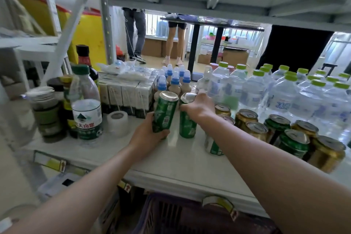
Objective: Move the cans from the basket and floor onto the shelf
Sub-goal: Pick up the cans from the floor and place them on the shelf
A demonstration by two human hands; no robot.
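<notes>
My left hand (150,135) grips a green can (164,112) low on its side, tilted just above the white shelf (171,159). Close to its right, my right hand (197,107) is wrapped around the top of a second green can (187,123) that stands on the shelf. Several green and gold cans (284,133) stand grouped on the shelf to the right, under and beyond my right forearm. Another green-and-white can (213,146) shows partly below that forearm. A dark purple basket (171,214) sits under the shelf at the bottom; its contents are not visible.
Behind the cans stand small blue-capped bottles (174,83), boxed cartons (127,93) and many green-capped water bottles (281,89). A large water bottle (86,104), sauce bottles and a tape roll (117,121) crowd the left. An upper shelf hangs overhead. Two people stand beyond.
</notes>
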